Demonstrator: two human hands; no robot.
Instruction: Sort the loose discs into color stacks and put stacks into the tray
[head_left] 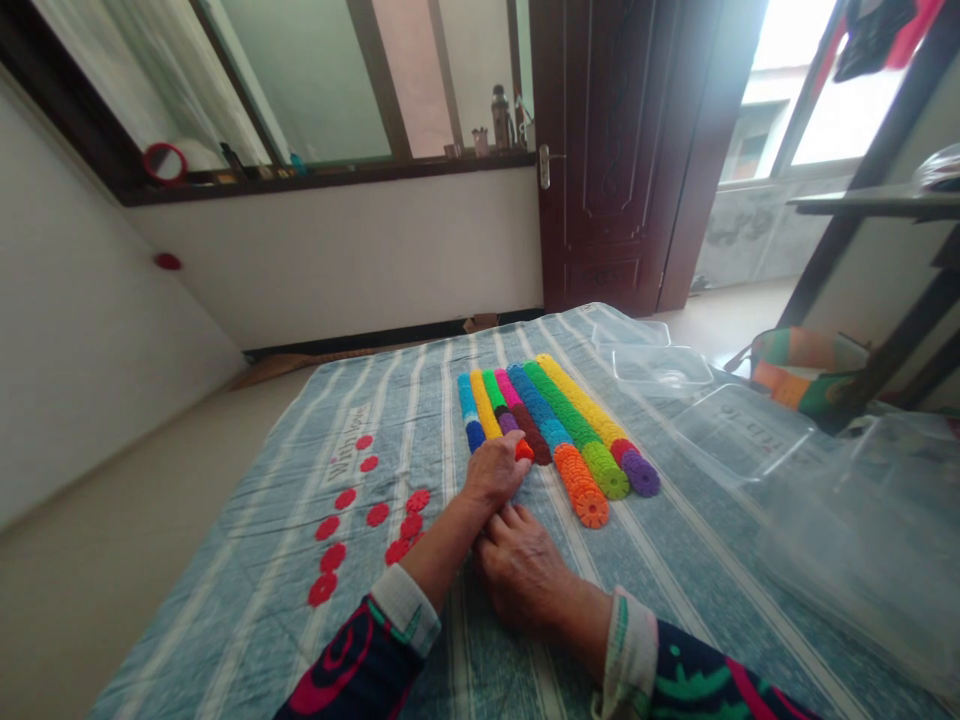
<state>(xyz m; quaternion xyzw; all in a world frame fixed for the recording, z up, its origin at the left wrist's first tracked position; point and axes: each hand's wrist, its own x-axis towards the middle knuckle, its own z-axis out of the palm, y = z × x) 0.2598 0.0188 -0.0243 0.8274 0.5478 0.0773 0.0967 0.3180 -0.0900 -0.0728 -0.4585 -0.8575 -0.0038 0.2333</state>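
Observation:
Rows of overlapping plastic snowflake discs (551, 410) lie side by side on the striped bedspread, sorted by colour. At the near end of the shorter rows, my left hand (491, 472) has its fingers closed on some red-orange snowflake discs (523, 451). My right hand (521, 562) rests just below and right of it, fingers curled together. Whatever may be in those fingers is hidden. An orange stack (581, 485) of discs ends to the right of my hands. Scattered red discs (377, 515) lie flat on the left, some of them overlapping.
Clear plastic boxes and lids (739, 430) lie along the bed's right side, with a clear plastic bag (870, 540) nearer me. The bedspread (247, 580) ends at the left above a pale floor. A dark red door (615, 150) stands beyond the bed.

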